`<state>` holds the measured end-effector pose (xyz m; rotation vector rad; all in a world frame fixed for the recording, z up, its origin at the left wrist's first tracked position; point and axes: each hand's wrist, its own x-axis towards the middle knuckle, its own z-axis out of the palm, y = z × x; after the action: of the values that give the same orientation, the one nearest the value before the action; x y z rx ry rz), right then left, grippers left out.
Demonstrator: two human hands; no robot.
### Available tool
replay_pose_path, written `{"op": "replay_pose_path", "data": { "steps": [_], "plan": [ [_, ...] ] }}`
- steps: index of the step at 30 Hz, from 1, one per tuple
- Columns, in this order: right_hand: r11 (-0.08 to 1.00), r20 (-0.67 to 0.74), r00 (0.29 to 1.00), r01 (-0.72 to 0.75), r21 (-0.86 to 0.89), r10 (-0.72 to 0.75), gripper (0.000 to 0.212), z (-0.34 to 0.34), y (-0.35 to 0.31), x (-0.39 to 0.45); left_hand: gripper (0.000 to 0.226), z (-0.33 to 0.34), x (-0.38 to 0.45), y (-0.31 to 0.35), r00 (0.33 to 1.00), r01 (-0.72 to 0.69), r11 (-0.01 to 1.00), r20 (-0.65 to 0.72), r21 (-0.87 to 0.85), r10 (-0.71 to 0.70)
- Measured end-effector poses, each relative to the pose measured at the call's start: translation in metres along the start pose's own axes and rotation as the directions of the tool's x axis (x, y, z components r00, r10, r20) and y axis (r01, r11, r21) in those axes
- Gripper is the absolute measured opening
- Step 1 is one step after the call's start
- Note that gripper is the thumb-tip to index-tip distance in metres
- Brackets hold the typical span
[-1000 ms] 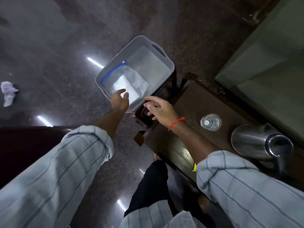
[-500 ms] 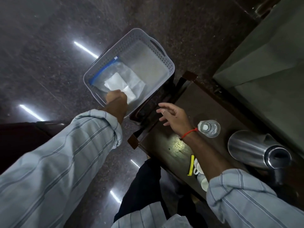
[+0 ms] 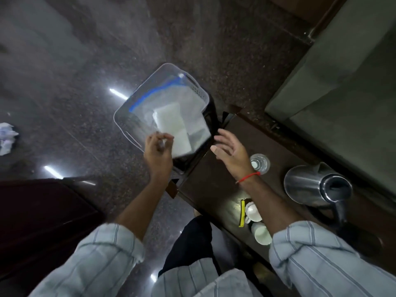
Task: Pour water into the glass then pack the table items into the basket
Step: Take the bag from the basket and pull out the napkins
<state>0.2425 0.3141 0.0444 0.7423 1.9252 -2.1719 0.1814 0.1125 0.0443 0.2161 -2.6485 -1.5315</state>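
My left hand point(image 3: 158, 151) pinches the near corner of a clear zip bag point(image 3: 171, 116) with a blue seal strip and white folded sheets inside. The bag hangs tilted and blurred just above the pale perforated basket point(image 3: 202, 93), hiding most of it. My right hand point(image 3: 231, 151) is open, fingers spread, over the left end of the dark wooden table point(image 3: 205, 189), holding nothing. Behind my right wrist a glass point(image 3: 260, 163) stands on the table. A steel jug point(image 3: 317, 185) stands further right. Two white cups point(image 3: 257, 221) and a yellow strip point(image 3: 242, 213) lie near the front edge.
The basket rests on a dark stand point(image 3: 211, 116) at the table's left end. A grey-green sofa point(image 3: 342, 82) fills the right side. Dark furniture point(image 3: 42, 221) sits at lower left. A crumpled paper point(image 3: 7, 136) lies on the polished stone floor.
My left hand closed on the zip bag inside the basket and raised it up out of the basket. My right hand drew back slightly to the right and stayed open.
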Motion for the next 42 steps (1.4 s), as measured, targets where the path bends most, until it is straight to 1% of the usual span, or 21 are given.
{"op": "replay_pose_path", "data": {
  "steps": [3, 5, 8, 12, 15, 16, 18, 19, 20, 22, 24, 25, 26, 29, 31, 33, 35, 37, 38, 39, 42],
  "plan": [
    [0.996, -0.016, 1.000, 0.019, 0.088, -0.018, 0.076, -0.040, -0.014, -0.035, 0.016, 0.000, -0.069, 0.025, 0.978, -0.042, 0.997, 0.199, -0.065, 0.054],
    [0.994, -0.008, 1.000, 0.017, 0.106, -0.017, 0.066, -0.076, -0.020, -0.071, 0.031, 0.004, -0.117, 0.046, 0.936, -0.076, 0.988, 0.330, -0.138, 0.118],
    [0.987, -0.027, 1.000, 0.003, 0.162, 0.001, 0.042, -0.134, -0.023, -0.136, 0.033, 0.021, -0.177, 0.080, 0.884, -0.064, 0.977, 0.442, -0.206, 0.151],
    [0.978, -0.168, 0.986, 0.047, 0.202, -0.012, 0.024, -0.200, -0.023, -0.220, 0.036, 0.052, -0.251, 0.131, 0.862, -0.034, 0.973, 0.485, -0.228, 0.143],
    [0.975, -0.359, 0.930, 0.147, 0.166, -0.079, 0.019, -0.236, -0.022, -0.270, 0.030, 0.075, -0.303, 0.162, 0.876, -0.110, 0.987, 0.458, -0.117, 0.152],
    [0.971, -0.416, 0.903, 0.185, 0.153, -0.107, 0.020, -0.244, -0.019, -0.284, 0.033, 0.081, -0.321, 0.172, 0.890, -0.081, 0.994, 0.443, -0.072, 0.105],
    [0.956, -0.490, 0.858, 0.255, 0.145, -0.155, 0.024, -0.257, -0.011, -0.310, 0.056, 0.090, -0.357, 0.189, 0.897, 0.150, 0.986, 0.429, -0.069, -0.107],
    [0.945, -0.511, 0.842, 0.288, 0.154, -0.173, 0.026, -0.262, -0.005, -0.322, 0.066, 0.095, -0.372, 0.196, 0.864, 0.325, 0.937, 0.443, -0.125, -0.241],
    [0.932, -0.527, 0.830, 0.317, 0.174, -0.183, 0.028, -0.264, 0.000, -0.332, 0.072, 0.098, -0.385, 0.200, 0.791, 0.505, 0.844, 0.487, -0.178, -0.370],
    [0.896, -0.537, 0.824, 0.362, 0.256, -0.180, 0.030, -0.266, 0.009, -0.351, 0.075, 0.101, -0.400, 0.202, 0.537, 0.767, 0.627, 0.668, -0.133, -0.515],
    [0.847, -0.536, 0.829, 0.396, 0.354, -0.163, 0.032, -0.264, 0.017, -0.367, 0.079, 0.098, -0.408, 0.198, 0.311, 0.829, 0.559, 0.852, -0.026, -0.422],
    [0.821, -0.526, 0.836, 0.407, 0.400, -0.158, 0.033, -0.263, 0.020, -0.373, 0.076, 0.097, -0.409, 0.194, 0.262, 0.835, 0.549, 0.902, -0.033, -0.344],
    [0.794, -0.504, 0.850, 0.411, 0.449, -0.155, 0.035, -0.262, 0.023, -0.379, 0.069, 0.097, -0.408, 0.193, 0.267, 0.843, 0.531, 0.923, -0.084, -0.278],
    [0.719, -0.433, 0.889, 0.397, 0.571, -0.147, 0.039, -0.263, 0.027, -0.388, 0.044, 0.100, -0.396, 0.194, 0.402, 0.842, 0.470, 0.890, -0.266, -0.216],
    [0.670, -0.487, 0.868, 0.420, 0.612, -0.099, 0.040, -0.269, 0.024, -0.392, 0.038, 0.099, -0.381, 0.196, 0.452, 0.815, 0.494, 0.866, -0.303, -0.215],
    [0.637, -0.616, 0.785, 0.506, 0.582, -0.061, 0.035, -0.281, 0.016, -0.395, 0.036, 0.096, -0.364, 0.195, 0.469, 0.783, 0.550, 0.857, -0.290, -0.215],
    [0.650, -0.755, 0.653, 0.603, 0.463, -0.067, 0.026, -0.292, 0.005, -0.396, 0.036, 0.091, -0.350, 0.197, 0.475, 0.751, 0.603, 0.855, -0.270, -0.209],
    [0.749, -0.825, 0.550, 0.599, 0.283, -0.128, 0.022, -0.301, -0.006, -0.395, 0.038, 0.089, -0.340, 0.198, 0.469, 0.730, 0.632, 0.863, -0.260, -0.187],
    [0.812, -0.826, 0.535, 0.554, 0.184, -0.178, 0.020, -0.304, -0.012, -0.394, 0.038, 0.089, -0.336, 0.198, 0.464, 0.724, 0.640, 0.868, -0.256, -0.178],
    [0.866, -0.802, 0.554, 0.491, 0.097, -0.224, 0.020, -0.307, -0.017, -0.393, 0.039, 0.089, -0.334, 0.198, 0.458, 0.719, 0.648, 0.873, -0.252, -0.170],
    [0.950, -0.654, 0.717, 0.312, -0.009, -0.241, 0.019, -0.308, -0.031, -0.395, 0.040, 0.092, -0.331, 0.197, 0.438, 0.703, 0.667, 0.889, -0.248, -0.131]
  ]
}}
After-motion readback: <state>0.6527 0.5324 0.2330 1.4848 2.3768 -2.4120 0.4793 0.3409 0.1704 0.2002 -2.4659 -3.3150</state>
